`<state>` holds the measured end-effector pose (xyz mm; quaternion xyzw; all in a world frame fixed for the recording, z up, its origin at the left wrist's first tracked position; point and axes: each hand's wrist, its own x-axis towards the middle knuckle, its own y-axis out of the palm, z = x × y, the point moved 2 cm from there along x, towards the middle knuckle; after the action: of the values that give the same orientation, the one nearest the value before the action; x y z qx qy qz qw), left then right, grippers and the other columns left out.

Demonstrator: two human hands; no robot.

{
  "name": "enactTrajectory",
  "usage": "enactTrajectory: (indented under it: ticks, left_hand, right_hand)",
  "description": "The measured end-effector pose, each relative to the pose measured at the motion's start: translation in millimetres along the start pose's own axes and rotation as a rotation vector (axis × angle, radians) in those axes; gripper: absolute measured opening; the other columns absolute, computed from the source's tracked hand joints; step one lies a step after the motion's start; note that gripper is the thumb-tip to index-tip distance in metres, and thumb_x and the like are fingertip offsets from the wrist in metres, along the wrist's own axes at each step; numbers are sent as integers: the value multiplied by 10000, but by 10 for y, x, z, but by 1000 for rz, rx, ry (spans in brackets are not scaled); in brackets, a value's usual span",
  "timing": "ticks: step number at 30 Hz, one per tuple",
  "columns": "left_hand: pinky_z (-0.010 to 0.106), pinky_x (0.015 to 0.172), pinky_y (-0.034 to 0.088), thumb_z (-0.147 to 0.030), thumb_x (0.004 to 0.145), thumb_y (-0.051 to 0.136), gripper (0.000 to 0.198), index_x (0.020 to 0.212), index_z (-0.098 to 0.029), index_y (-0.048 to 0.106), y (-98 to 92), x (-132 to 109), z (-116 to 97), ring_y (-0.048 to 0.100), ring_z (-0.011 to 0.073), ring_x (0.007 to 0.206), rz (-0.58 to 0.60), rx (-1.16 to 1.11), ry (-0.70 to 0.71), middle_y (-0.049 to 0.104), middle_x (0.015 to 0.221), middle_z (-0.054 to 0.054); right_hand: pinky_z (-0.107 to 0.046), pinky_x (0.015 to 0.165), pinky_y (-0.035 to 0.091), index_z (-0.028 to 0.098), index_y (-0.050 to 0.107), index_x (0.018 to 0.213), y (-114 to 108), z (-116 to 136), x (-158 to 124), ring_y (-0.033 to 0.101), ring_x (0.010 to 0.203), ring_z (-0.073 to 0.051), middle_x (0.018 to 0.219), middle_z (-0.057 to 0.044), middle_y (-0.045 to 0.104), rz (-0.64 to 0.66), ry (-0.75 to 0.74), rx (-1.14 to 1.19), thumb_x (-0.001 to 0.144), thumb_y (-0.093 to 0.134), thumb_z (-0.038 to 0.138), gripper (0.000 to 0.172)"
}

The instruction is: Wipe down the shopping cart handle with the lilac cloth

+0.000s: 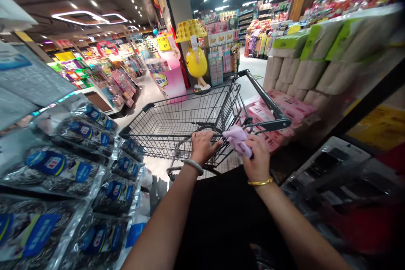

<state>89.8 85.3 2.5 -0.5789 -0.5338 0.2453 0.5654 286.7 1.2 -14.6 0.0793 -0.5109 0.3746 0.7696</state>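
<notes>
Right hand (257,156) pinches a lilac cloth (238,139), lying just to its left at the cart's side rim (164,136); left hand (203,147) curls over that rim, which runs crosswise.

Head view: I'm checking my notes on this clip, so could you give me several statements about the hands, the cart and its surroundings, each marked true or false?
1. The right hand holds a lilac cloth. True.
2. The gold bangle is on the left wrist. False: the gold bangle is on the right wrist; the left wears a grey bangle.
3. The left hand is on the rim of the shopping cart. True.
4. The cloth hangs over the far end of the cart. False: it is by the near side, in the right hand.
5. A yellow figure stands beyond the cart. True.
</notes>
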Motion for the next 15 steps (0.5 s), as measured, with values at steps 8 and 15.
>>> enactTrajectory:
  ticks: [8, 15]
  left_hand:
    - [448, 987, 315, -651, 940, 530, 416, 1084, -293, 686, 30, 25, -71, 569, 281, 1054, -66, 47, -36, 688, 1047, 61]
    - [443, 978, 324, -586, 974, 504, 364, 1091, -282, 664, -9, 32, -96, 563, 278, 1062, -40, 85, -17, 674, 1053, 59]
  right_hand:
    - [-467, 1010, 441, 237, 669, 991, -141, -154, 135, 571, 1112, -262, 1128, -87, 648, 66, -11, -89, 839, 587, 165, 187]
    - [-489, 994, 434, 206, 632, 1020, -307, -283, 281, 553, 1116, -288, 1128, -109, 617, -198, 8, -202, 789, 647, 207, 232]
